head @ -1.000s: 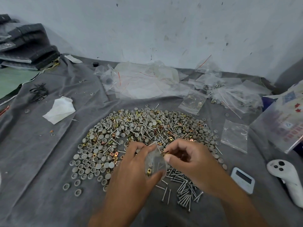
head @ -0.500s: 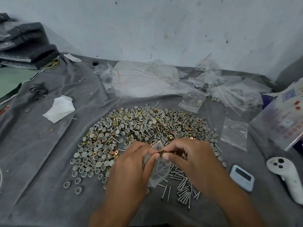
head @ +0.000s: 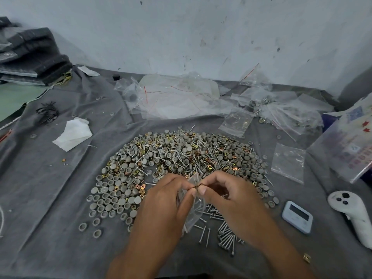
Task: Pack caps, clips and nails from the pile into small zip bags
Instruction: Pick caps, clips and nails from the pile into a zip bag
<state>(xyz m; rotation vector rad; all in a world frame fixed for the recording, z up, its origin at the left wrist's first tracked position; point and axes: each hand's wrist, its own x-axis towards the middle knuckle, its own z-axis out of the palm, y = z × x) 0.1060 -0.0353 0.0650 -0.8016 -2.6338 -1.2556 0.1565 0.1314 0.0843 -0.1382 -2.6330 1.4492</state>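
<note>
- Hands: we count two, meeting above the near edge of the pile [head: 181, 160]. Our left hand [head: 165, 206] pinches the mouth of one small zip bag [head: 194, 206], which hangs between the palms; our right hand [head: 231, 200] pinches one brass clip [head: 198, 185] at the bag's opening.
- Caps, clips and nails lie mixed in one heap, too many to count.
- Loose nails [head: 225, 234] sit in one cluster just under the right wrist.
- We see two empty bags [head: 287, 162] right of the heap, one timer [head: 297, 216] and one white controller [head: 354, 212].
</note>
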